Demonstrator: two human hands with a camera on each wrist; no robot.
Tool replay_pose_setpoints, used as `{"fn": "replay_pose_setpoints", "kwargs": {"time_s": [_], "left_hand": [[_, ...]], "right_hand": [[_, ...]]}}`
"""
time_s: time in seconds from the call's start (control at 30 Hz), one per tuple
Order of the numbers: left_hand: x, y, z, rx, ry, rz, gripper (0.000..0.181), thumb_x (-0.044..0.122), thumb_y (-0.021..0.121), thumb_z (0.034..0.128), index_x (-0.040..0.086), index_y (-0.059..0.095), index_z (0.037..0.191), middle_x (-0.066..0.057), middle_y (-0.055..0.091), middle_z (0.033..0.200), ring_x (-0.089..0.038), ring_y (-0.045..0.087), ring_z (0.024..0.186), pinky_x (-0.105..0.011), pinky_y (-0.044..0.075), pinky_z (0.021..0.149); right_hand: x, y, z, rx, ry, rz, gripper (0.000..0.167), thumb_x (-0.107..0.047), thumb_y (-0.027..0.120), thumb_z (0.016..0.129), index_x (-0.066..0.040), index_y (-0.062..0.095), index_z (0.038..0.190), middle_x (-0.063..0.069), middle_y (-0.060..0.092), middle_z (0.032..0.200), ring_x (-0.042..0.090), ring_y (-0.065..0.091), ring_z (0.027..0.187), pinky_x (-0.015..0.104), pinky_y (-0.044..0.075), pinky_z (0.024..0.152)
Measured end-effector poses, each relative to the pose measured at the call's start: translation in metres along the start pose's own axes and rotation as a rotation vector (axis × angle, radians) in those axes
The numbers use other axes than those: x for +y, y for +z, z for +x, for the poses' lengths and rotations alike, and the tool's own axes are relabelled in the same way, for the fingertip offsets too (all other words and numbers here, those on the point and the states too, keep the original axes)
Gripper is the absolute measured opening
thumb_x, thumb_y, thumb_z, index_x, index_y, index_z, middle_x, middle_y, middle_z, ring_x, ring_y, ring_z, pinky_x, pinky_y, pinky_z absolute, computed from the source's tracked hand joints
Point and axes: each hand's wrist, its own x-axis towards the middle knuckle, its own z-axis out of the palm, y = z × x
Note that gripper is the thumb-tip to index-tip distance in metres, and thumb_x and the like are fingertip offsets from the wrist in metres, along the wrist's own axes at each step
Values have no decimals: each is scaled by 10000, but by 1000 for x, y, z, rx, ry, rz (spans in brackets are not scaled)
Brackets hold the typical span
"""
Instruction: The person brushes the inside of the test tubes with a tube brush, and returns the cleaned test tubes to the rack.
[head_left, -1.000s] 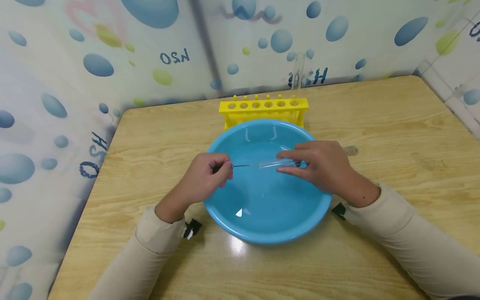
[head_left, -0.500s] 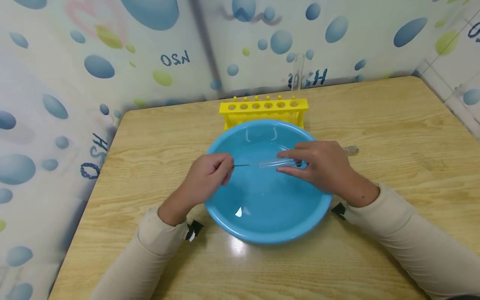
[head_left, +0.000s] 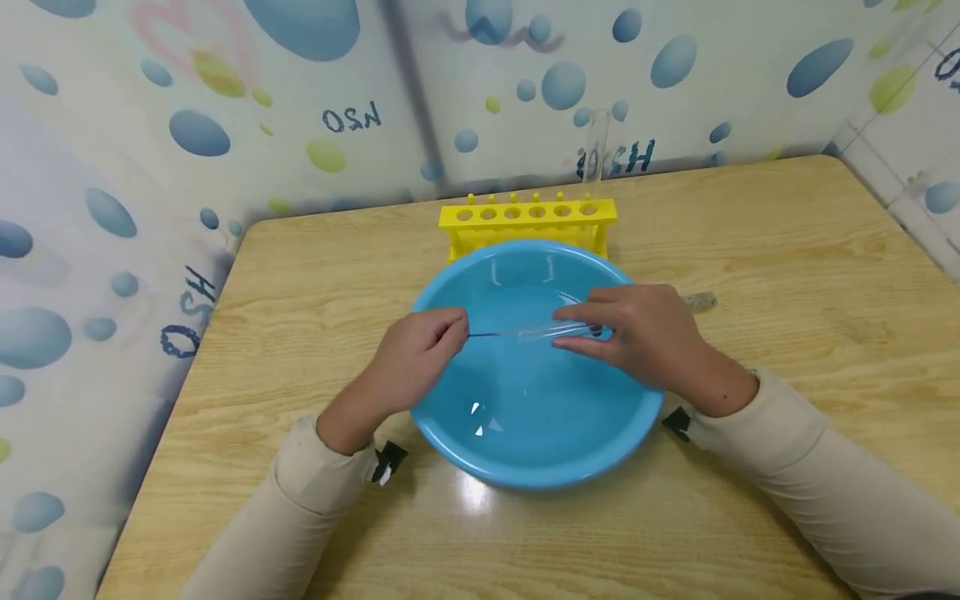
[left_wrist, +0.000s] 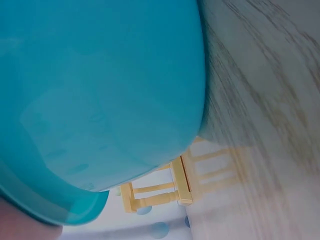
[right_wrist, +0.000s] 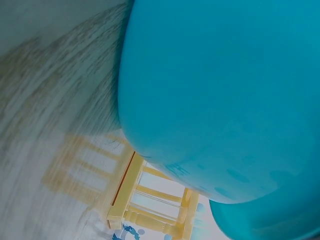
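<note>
In the head view, my left hand (head_left: pixel 416 354) grips the end of a thin twisted-wire brush (head_left: pixel 491 335) over the left side of a light blue basin (head_left: pixel 536 477). The brush's wire runs rightward into the mouth of a clear glass test tube (head_left: pixel 542 331), held nearly level above the basin. My right hand (head_left: pixel 641 333) pinches that tube between thumb and fingers from the right. Its far end is hidden behind the hand. In the left wrist view only a blurred bit of my left hand (left_wrist: pixel 22 225) shows, beside the basin's rim.
A yellow test tube rack (head_left: pixel 527 218) stands behind the basin, with a clear test tube (head_left: pixel 597 150) upright in its rightmost hole. A greyish rounded end (head_left: pixel 702 302) shows past my right hand; what it belongs to is unclear. The wooden table (head_left: pixel 787 250) meets a patterned wall.
My left hand has shifted slightly right, toward the tube, and its fingers have closed more tightly round the brush's wire. The right hand and the tube have hardly moved.
</note>
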Motion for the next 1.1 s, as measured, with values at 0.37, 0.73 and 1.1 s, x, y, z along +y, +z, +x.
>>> {"fn": "replay_pose_setpoints", "kwargs": {"time_s": [0.37, 0.73, 1.1], "left_hand": [[-2, 0, -1, 25, 23, -14, 249, 211, 438, 1043, 123, 513, 823, -1, 403, 653, -171, 450, 600, -263, 371, 566], [-6, 4, -1, 29, 88, 47, 252, 282, 585, 1009, 148, 569, 797, 25, 487, 661, -143, 499, 641, -237, 390, 557], [-12, 5, 0, 61, 158, -62, 288, 238, 578, 1021, 102, 604, 769, 15, 475, 646, -143, 489, 626, -231, 398, 555]], "right_hand": [[0, 0, -1, 1, 4, 7, 349, -392, 823, 815, -188, 781, 1094, -26, 736, 778, 91, 613, 599, 212, 388, 487], [1, 1, 0, 3, 28, -7, 374, -414, 829, 804, -184, 781, 1094, -15, 734, 768, 121, 632, 611, 221, 408, 501], [0, 0, 0, 9, 23, 1, 366, -405, 839, 795, -193, 784, 1087, -15, 730, 766, 106, 605, 590, 221, 396, 492]]}}
